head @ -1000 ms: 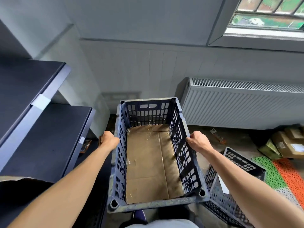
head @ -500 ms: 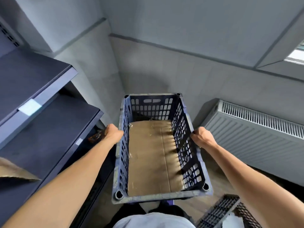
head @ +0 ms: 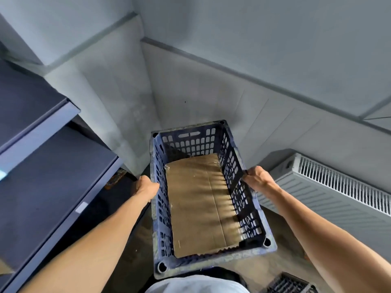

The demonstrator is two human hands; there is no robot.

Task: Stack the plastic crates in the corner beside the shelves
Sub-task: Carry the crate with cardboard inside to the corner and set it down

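Both hands are clamped on the crate (head: 191,142). The left hand (head: 145,187) is on the left long side, about halfway along, with its fingers curled over the top rim so you mostly see the back of the hand and the knuckles. The right hand (head: 257,179) is doing the same on the right long side, fingers wrapped over the rim and hooked into the wall. Neither hand is touching anything else.

The crate is dark blue plastic with slotted walls, a handle cutout in the far end and round sockets at the corners. It's out in front of the person, near end close to their body, far end aimed at the corner (head: 146,102) where the two grey walls meet. Can't tell if there's anything under it or if it's just hanging from the hands.

The only thing inside is a cardboard sheet (head: 201,204) lying flat on the bottom. It covers most of the base, with a bare strip left at the far end.

The dark shelves (head: 53,176) are on the left, near the left hand. A white radiator (head: 338,187) runs along the wall on the right, just past the right hand. A second crate (head: 289,284) pokes in at the bottom right on the floor (head: 281,229), only a bit of its slotted wall showing, so no idea what's in it.
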